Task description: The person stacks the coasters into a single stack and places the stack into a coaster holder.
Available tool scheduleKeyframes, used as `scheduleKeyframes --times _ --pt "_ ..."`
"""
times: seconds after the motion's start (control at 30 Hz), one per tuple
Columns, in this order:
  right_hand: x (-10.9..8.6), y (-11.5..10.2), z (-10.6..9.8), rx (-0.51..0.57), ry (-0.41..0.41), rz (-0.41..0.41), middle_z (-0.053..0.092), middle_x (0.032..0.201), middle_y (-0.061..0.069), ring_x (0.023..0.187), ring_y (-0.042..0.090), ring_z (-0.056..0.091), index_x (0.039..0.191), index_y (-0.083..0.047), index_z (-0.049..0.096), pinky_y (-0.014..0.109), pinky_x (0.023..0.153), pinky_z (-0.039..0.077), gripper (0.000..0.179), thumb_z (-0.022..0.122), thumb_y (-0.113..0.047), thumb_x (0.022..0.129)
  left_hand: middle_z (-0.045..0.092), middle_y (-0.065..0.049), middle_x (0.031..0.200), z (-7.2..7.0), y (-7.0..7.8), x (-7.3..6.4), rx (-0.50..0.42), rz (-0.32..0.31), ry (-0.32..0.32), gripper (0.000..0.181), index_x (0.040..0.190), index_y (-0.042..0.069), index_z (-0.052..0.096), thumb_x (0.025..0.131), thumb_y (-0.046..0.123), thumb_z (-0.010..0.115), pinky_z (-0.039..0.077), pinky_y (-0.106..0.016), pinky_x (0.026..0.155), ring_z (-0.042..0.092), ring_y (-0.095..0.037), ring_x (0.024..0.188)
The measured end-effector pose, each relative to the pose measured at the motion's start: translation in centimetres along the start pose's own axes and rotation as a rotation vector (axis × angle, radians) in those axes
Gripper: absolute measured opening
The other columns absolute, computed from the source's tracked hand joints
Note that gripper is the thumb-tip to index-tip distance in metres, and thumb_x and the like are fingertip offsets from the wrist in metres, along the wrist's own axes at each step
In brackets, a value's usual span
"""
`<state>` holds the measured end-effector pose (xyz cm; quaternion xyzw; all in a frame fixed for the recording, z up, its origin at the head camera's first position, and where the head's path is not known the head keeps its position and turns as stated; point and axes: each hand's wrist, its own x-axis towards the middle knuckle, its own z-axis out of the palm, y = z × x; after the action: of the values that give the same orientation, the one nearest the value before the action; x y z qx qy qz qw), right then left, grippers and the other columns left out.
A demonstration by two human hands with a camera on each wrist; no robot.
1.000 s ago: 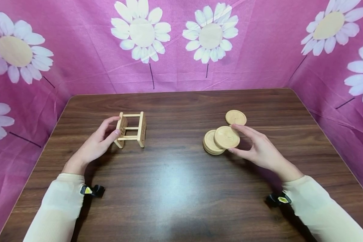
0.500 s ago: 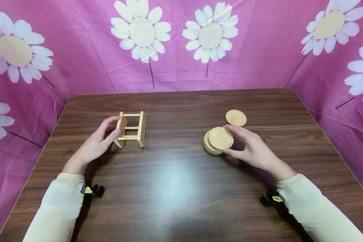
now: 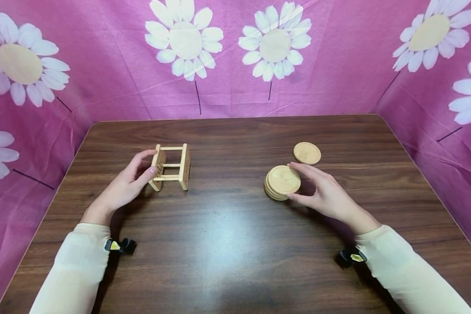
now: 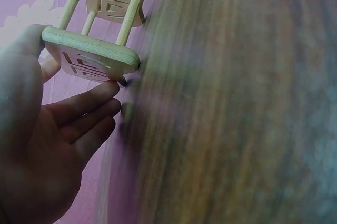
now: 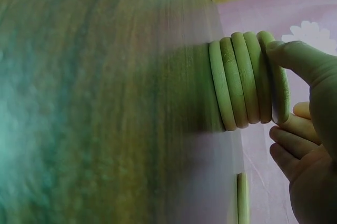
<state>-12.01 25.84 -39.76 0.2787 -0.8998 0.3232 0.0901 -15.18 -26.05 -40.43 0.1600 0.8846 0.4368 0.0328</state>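
On the left, my left hand grips the near side panel of a wooden coaster holder, which stands on the table with dowels joining its two cut-out panels. The left wrist view shows the thumb and a fingertip at opposite edges of that panel. Right of centre is a stack of round wooden coasters. My right hand pinches the top coaster by its rim between thumb and fingers. Seen from the right wrist, this coaster lies against the others, slightly tilted and offset.
A single coaster lies flat behind the stack, near my right fingertips. The dark wood-grain table spans the space between both hands. A pink cloth printed with daisies hangs along its back and sides.
My right hand has moved left with its coaster, bringing it over the stack and down onto it, more nearly in line with the others. The left hand and holder have stayed in place.
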Motion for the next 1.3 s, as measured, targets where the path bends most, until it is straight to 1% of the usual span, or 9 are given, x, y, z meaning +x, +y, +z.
scheduleKeyframes --times 0.7,0.83,0.93,1.0,1.07,1.13,1.2,1.23,1.3 --pt "0.0 0.2 0.4 -0.015 -0.001 0.009 0.067 0.147 0.021 0.135 0.044 0.063 0.151 -0.002 0.059 0.002 0.116 0.024 0.081 0.095 -0.006 0.079 0.067 -0.031 0.136 0.0 0.2 0.0 -0.004 -0.006 -0.005 0.05 0.162 0.015 0.038 0.115 0.02 0.053 0.04 -0.006 0.097 0.057 0.007 0.115" --pt "-0.1 0.2 0.1 -0.001 -0.015 0.062 0.065 0.152 0.017 0.139 0.042 0.059 0.155 -0.006 0.056 0.003 0.115 0.026 0.079 0.092 -0.01 0.085 0.067 -0.03 0.138 0.0 0.2 0.0 0.004 -0.011 -0.006 0.05 0.162 0.017 0.038 0.115 0.021 0.053 0.04 -0.007 0.098 0.057 0.005 0.116" --pt "-0.1 0.3 -0.4 0.023 0.002 0.093 0.065 0.152 0.014 0.136 0.039 0.061 0.155 -0.008 0.056 0.003 0.112 0.031 0.071 0.086 -0.009 0.091 0.066 -0.03 0.138 0.0 0.2 0.0 0.005 -0.014 -0.006 0.05 0.163 0.017 0.038 0.115 0.022 0.053 0.04 -0.008 0.098 0.057 0.005 0.116" --pt "-0.1 0.4 -0.7 0.043 0.023 0.1 0.066 0.151 0.014 0.133 0.035 0.064 0.154 -0.006 0.057 0.002 0.11 0.033 0.064 0.082 -0.007 0.095 0.066 -0.031 0.137 0.0 0.1 0.0 0.0 -0.013 -0.005 0.05 0.162 0.016 0.038 0.115 0.021 0.053 0.04 -0.007 0.097 0.057 0.007 0.115" --pt "-0.1 0.7 -0.9 0.052 0.046 0.104 0.067 0.149 0.016 0.135 0.02 0.063 0.152 -0.005 0.059 0.003 0.111 0.033 0.058 0.078 -0.006 0.097 0.066 -0.031 0.137 0.0 0.1 0.0 -0.008 -0.01 -0.002 0.05 0.162 0.015 0.038 0.115 0.019 0.053 0.04 -0.006 0.097 0.057 0.009 0.114" --pt "-0.2 0.9 -1.0 0.057 0.063 0.114 0.067 0.148 0.017 0.137 0.004 0.058 0.151 -0.004 0.06 0.003 0.112 0.032 0.054 0.076 -0.006 0.099 0.066 -0.031 0.137 0.0 0.1 0.0 -0.013 -0.007 0.001 0.049 0.162 0.015 0.038 0.115 0.019 0.053 0.04 -0.006 0.097 0.057 0.01 0.113" --pt "-0.3 1.2 -1.0 0.057 0.078 0.127 0.068 0.148 0.018 0.138 -0.007 0.05 0.15 -0.003 0.062 0.003 0.113 0.03 0.051 0.074 -0.007 0.101 0.066 -0.031 0.136 0.0 0.1 0.0 -0.017 -0.004 0.002 0.049 0.162 0.015 0.038 0.115 0.018 0.053 0.04 -0.005 0.097 0.057 0.011 0.113" --pt "-0.3 1.4 -1.1 0.055 0.084 0.135 0.068 0.147 0.019 0.138 -0.01 0.048 0.149 -0.002 0.062 0.003 0.113 0.03 0.05 0.074 -0.008 0.101 0.066 -0.032 0.137 0.0 0.1 0.0 -0.02 -0.003 0.001 0.049 0.162 0.015 0.038 0.115 0.018 0.053 0.04 -0.005 0.097 0.057 0.01 0.113" --pt "-0.3 1.7 -1.1 0.05 0.089 0.147 0.068 0.147 0.019 0.138 -0.008 0.048 0.149 -0.002 0.062 0.003 0.113 0.029 0.049 0.074 -0.009 0.101 0.066 -0.031 0.136 0.0 0.1 0.0 -0.018 -0.005 0.0 0.049 0.162 0.015 0.038 0.115 0.019 0.053 0.04 -0.006 0.097 0.057 0.01 0.113"
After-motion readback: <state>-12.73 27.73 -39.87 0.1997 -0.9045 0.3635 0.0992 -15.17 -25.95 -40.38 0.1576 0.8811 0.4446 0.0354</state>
